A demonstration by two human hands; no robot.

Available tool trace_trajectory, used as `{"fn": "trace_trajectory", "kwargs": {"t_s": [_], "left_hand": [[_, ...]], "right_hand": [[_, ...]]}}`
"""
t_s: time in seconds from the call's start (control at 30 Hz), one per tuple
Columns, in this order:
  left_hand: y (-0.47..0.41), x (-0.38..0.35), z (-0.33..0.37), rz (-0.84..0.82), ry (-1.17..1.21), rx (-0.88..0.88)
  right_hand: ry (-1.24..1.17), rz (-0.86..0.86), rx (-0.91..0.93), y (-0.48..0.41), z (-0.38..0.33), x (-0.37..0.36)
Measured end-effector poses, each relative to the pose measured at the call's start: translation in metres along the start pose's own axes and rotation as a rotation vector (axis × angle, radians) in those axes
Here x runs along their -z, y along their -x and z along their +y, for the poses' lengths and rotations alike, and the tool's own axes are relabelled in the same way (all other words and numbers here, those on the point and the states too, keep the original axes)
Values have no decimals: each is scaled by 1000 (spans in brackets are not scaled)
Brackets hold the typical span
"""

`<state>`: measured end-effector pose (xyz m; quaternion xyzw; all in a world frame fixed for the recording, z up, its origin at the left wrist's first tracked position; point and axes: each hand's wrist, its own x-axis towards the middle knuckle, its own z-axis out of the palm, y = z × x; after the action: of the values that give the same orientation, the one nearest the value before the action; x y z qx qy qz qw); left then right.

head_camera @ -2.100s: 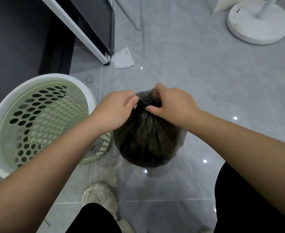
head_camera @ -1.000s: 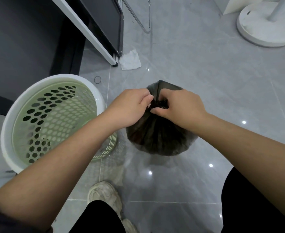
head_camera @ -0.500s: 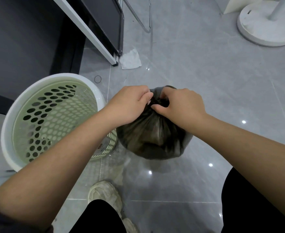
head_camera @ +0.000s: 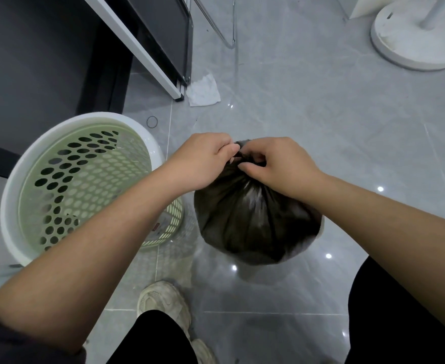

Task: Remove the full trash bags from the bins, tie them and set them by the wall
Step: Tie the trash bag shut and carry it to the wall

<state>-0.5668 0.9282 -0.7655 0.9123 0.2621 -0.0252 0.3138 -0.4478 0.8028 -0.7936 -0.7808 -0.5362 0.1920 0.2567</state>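
A full black trash bag (head_camera: 255, 222) hangs just over the grey floor in the middle of the view, its neck gathered into a tight bunch at the top. My left hand (head_camera: 203, 161) pinches the left side of that bunch. My right hand (head_camera: 276, 164) grips the right side, thumb under the twisted plastic. The knot itself is hidden between my fingers. To the left stands the bin (head_camera: 27, 179), a pale green perforated basket with a white rim and no bag inside it.
A dark cabinet with a white frame edge (head_camera: 137, 48) fills the upper left. A crumpled white tissue (head_camera: 204, 91) and a small black ring (head_camera: 152, 122) lie on the tiles. A round white fan base (head_camera: 415, 40) sits top right. My shoe (head_camera: 163, 303) is below.
My hands have kept working the bag's neck and shifted slightly. The bag has swung a little and now hangs lower and further right than half a second ago.
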Motion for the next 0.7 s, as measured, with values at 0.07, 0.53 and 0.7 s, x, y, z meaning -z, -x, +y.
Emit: {"fn": "trace_trajectory", "kwargs": {"t_s": [0.07, 0.53, 0.7], "left_hand": [[-1, 2, -3, 8, -7, 7], [26, -45, -12, -65, 178, 157], [35, -65, -10, 77, -284, -92]], "right_hand": [[-50, -4, -34, -1, -1, 1], [-42, 33, -277, -8, -2, 4], [-489, -110, -594, -10, -2, 6]]}}
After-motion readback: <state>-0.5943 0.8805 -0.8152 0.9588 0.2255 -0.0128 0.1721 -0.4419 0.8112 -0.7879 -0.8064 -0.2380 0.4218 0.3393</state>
